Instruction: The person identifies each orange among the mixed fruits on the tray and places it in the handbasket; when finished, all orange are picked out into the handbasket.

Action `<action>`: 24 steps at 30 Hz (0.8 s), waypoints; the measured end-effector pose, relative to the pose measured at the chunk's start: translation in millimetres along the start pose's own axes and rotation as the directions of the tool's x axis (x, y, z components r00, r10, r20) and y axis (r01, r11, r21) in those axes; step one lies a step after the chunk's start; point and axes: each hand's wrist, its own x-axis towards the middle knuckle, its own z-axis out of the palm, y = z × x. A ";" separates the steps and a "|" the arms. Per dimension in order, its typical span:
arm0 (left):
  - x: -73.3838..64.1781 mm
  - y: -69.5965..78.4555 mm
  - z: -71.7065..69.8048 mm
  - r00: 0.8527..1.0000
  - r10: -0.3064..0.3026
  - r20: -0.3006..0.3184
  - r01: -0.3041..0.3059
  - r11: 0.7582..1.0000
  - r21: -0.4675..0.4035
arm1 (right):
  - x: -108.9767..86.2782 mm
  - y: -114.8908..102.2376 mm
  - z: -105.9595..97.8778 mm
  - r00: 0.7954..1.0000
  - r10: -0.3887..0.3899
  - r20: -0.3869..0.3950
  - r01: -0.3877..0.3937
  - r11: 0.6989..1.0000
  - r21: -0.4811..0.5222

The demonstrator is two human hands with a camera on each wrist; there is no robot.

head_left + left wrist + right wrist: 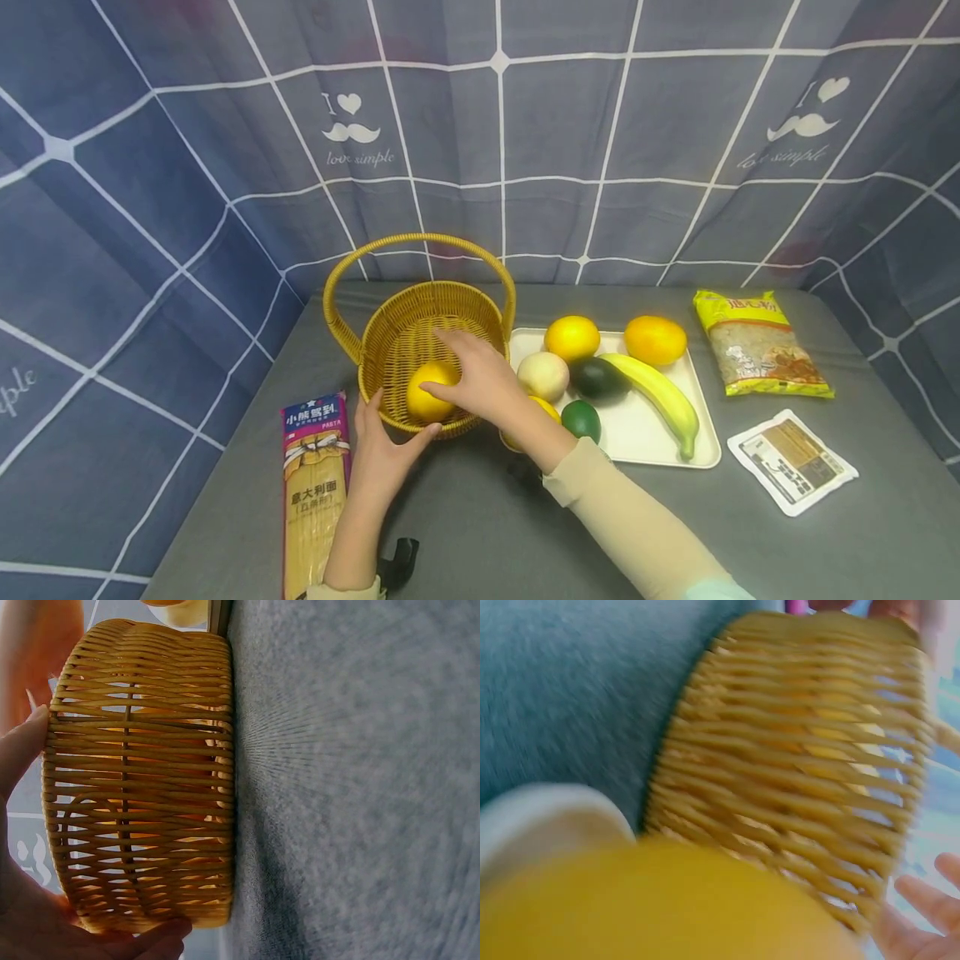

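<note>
A round orange-yellow fruit (429, 398) lies inside the woven wicker basket (375, 354), near its front side. My left hand (382, 454) holds the basket at its front left, thumb on the rim; in the left wrist view its fingers (169, 937) reach round the woven side. Over the basket's opening is my right hand (480, 375), with fingers spread and the thumb across the fruit's top. Spread fingers (930, 904) also show beyond the basket in the right wrist view. Through the weave, parts of the orange fruit are visible.
Right of the basket, a white tray (701, 446) bears a banana (667, 400), a pale round fruit (543, 377), an avocado (600, 379) and several other fruits. A pasta pack (315, 492) lies at left. A yellow bag (765, 343) and white packet (792, 461) lie at right.
</note>
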 end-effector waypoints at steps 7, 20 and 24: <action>1.0 -2.0 0.9 1.000 0.012 -0.003 -0.012 1.000 0.003 | -15.7 1.2 -42.1 0.991 0.049 -0.125 -0.045 0.998 0.035; 0.5 -2.0 0.5 1.000 0.011 0.007 -0.011 1.000 -0.001 | -55.1 55.7 -120.3 0.862 0.316 -0.396 -0.239 0.943 0.232; 0.8 -1.3 0.6 1.000 0.008 0.010 -0.008 1.000 0.000 | -64.4 90.9 -134.0 0.790 0.387 -0.475 -0.289 0.919 0.269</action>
